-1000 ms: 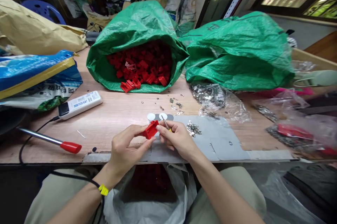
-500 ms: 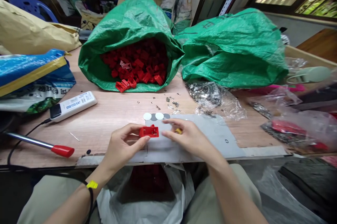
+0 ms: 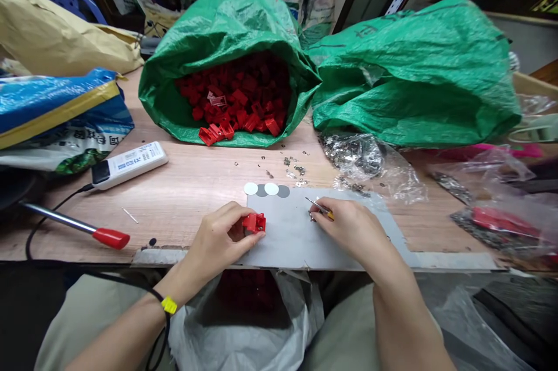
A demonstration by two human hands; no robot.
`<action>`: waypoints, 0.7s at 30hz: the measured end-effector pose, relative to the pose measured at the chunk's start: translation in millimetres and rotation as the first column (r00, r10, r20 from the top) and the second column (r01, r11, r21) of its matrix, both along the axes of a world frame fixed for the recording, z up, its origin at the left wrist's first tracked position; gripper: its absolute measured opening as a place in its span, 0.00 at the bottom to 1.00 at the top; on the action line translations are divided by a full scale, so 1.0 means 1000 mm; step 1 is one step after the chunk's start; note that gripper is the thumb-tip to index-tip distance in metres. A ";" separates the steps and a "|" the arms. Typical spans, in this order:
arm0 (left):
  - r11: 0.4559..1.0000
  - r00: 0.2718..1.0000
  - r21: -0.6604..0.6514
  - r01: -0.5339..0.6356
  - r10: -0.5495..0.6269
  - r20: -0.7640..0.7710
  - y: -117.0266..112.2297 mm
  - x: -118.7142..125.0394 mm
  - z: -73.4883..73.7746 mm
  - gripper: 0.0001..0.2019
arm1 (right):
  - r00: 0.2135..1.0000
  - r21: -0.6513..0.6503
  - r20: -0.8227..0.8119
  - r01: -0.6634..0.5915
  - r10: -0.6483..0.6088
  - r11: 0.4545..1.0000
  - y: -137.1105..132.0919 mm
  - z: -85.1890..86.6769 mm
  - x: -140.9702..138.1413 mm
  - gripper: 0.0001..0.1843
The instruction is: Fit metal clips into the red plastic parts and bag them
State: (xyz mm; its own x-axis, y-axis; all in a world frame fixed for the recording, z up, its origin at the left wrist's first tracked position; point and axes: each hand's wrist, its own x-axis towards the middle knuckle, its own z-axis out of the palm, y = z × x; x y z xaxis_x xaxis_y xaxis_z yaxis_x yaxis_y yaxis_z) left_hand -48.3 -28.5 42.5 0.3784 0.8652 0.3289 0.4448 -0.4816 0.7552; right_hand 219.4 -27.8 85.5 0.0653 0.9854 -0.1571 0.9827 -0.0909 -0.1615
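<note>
A small red plastic housing (image 3: 254, 222) is pinched between the thumb and fingers of my left hand (image 3: 222, 233), just above the grey mat's left part. My right hand (image 3: 351, 225) is closed on a thin yellow-handled metal tool (image 3: 321, 207), its tip pointing up and left; its exact kind is not clear. Close to the right fingertips are tiny dark metal pieces (image 3: 312, 216); whether the fingers touch them I cannot tell. Under both hands lies the grey mat (image 3: 288, 243), with white discs (image 3: 271, 189) and grey discs along its far edge.
Behind the mat, a green sack (image 3: 226, 28) lies open with many red housings (image 3: 239, 100). Loose metal bits (image 3: 292, 168) are scattered before it. A plastic bag of metal parts (image 3: 357, 153) sits at right. A red-tipped lever (image 3: 111, 238) and white device (image 3: 131, 165) are left.
My right hand has moved right, away from the red housing, and down to the mat. The housing has turned in my left hand. The whole view has shifted slightly.
</note>
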 end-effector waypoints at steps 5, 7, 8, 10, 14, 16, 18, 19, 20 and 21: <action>1.000 1.000 -0.018 0.023 -0.022 0.016 0.000 0.001 0.000 0.09 | 0.995 0.009 -0.097 -0.028 0.029 1.000 0.001 -0.003 0.002 0.06; 0.999 0.999 -0.030 0.026 -0.026 0.020 0.000 0.001 0.000 0.09 | 0.968 0.024 -0.232 -0.091 0.094 0.996 0.003 -0.003 0.001 0.06; 0.999 0.999 -0.032 0.029 -0.028 0.020 0.000 0.001 0.001 0.08 | 0.942 0.048 -0.309 -0.121 0.130 0.991 0.004 -0.004 0.001 0.07; 0.999 0.999 -0.029 0.032 -0.032 0.022 0.001 0.001 0.002 0.08 | 0.896 0.135 -0.407 -0.133 0.177 0.982 0.006 -0.005 0.002 0.11; 0.999 0.999 -0.029 0.035 -0.035 0.023 0.001 0.001 0.003 0.08 | 0.910 0.229 -0.389 -0.054 0.142 0.972 0.009 -0.008 0.005 0.13; 0.999 0.999 -0.029 0.036 -0.035 0.019 0.001 0.001 0.003 0.08 | 0.903 0.196 -0.405 -0.069 0.145 0.978 0.010 -0.009 0.004 0.11; 0.999 0.999 -0.026 0.036 -0.035 0.014 0.001 0.001 0.003 0.08 | 0.882 0.161 -0.439 -0.112 0.173 0.981 0.010 -0.011 0.000 0.09; 0.999 0.999 -0.025 0.036 -0.035 0.011 0.001 0.001 0.003 0.08 | 0.872 0.153 -0.452 -0.135 0.191 0.979 0.010 -0.012 -0.002 0.08; 0.999 0.999 -0.024 0.035 -0.035 0.009 0.001 0.001 0.003 0.08 | 0.865 0.152 -0.456 -0.157 0.211 0.976 0.010 -0.013 -0.004 0.08; 0.999 0.999 -0.023 0.036 -0.036 0.007 0.001 0.001 0.003 0.08 | 0.861 0.158 -0.455 -0.175 0.229 0.972 0.010 -0.014 -0.006 0.08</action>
State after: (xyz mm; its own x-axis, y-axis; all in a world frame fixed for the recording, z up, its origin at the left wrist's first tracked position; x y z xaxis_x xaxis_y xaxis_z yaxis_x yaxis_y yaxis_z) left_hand -47.2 -27.6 45.7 0.4072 0.8587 0.3112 0.4226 -0.4792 0.7692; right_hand 213.7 -17.9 71.0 -0.1916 0.9814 -0.0121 0.7845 0.1457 -0.6027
